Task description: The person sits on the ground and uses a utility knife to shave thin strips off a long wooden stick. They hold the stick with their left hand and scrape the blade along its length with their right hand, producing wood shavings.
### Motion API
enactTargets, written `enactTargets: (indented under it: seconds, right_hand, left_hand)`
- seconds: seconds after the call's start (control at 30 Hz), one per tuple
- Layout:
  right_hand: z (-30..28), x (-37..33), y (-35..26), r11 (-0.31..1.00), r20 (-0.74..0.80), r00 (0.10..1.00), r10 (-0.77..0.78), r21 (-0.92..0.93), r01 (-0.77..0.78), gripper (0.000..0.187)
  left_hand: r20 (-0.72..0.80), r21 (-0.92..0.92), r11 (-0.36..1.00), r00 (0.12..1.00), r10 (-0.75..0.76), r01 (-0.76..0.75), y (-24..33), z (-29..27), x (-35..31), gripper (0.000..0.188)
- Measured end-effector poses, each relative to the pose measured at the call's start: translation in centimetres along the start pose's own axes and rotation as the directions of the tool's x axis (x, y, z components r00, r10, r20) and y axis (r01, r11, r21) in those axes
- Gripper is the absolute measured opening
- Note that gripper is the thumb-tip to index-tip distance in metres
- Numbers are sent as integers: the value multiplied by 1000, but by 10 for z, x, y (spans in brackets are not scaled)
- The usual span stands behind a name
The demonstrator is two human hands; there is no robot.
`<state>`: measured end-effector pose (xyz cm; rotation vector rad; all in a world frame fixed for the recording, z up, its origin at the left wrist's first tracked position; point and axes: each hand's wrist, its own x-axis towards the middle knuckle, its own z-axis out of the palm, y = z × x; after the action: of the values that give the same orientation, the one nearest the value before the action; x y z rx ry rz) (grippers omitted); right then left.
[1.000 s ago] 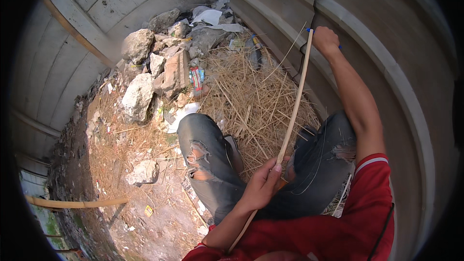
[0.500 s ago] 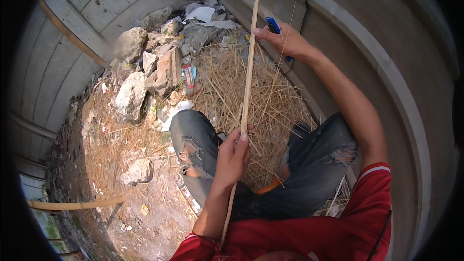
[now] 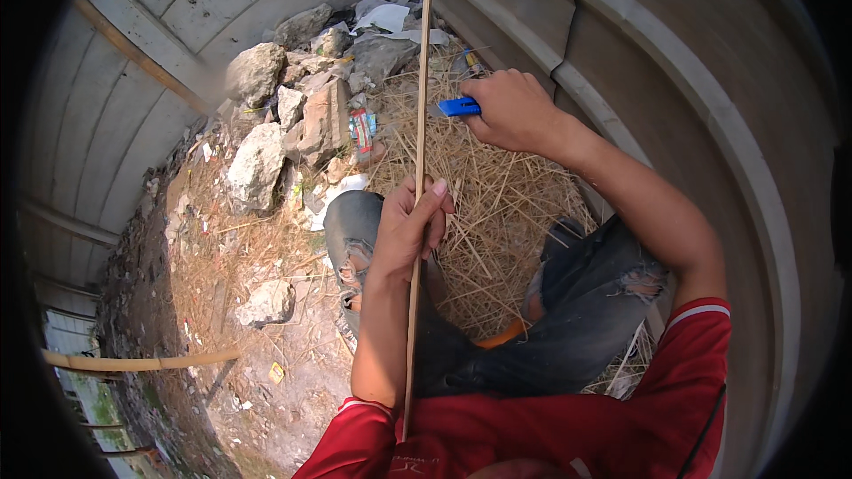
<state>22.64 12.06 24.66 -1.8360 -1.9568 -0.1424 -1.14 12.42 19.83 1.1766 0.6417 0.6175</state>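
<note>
A long, thin bamboo strip (image 3: 422, 80) stands nearly upright in the picture, running from beyond my knees back toward my chest. My left hand (image 3: 412, 220) is wrapped round it at about the middle. To the right of the strip, my right hand (image 3: 515, 111) grips a blue utility knife (image 3: 461, 106), whose tip points left toward the strip but stays a little apart from it. Below both hands, a heap of pale bamboo shavings (image 3: 497, 204) covers the ground between and beyond my legs.
Several large rocks (image 3: 257, 164) and white plastic scraps (image 3: 383, 18) lie at the far left. A corrugated metal wall (image 3: 657, 80) rises close on my right, and a grey panel wall (image 3: 80, 124) bends round the left. A bamboo pole (image 3: 151, 361) juts in at lower left.
My left hand has moved farther up the strip, and the strip has shifted left. My right hand has turned and come nearer, so the knife now points left at the strip.
</note>
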Motion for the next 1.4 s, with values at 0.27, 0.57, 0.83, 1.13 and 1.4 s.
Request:
enactTargets:
  seconds: [0.27, 0.57, 0.83, 1.13, 1.4]
  right_hand:
    - [18, -14, -23, 981, 145, 979, -141, -112, 158, 17]
    - [1, 5, 1, 982, 33, 999, -26, -184, 32, 17]
    - [-13, -16, -23, 991, 239, 963, 122, -87, -104, 22]
    - [39, -23, -20, 996, 193, 981, 30, -91, -12, 21]
    - [8, 33, 144, 795, -66, 844, 532, -304, -524, 24]
  left_hand:
    - [-140, 75, 997, 989, 46, -36, 15, 3, 6, 29]
    - [-126, 135, 983, 982, 144, -126, -1, -3, 4, 25]
    - [-92, 56, 998, 996, -9, 14, -2, 13, 11, 19]
    - [-154, 219, 974, 983, 95, -60, -34, 10, 32, 16]
    - [33, 138, 985, 993, -111, 106, -68, 61, -38, 19]
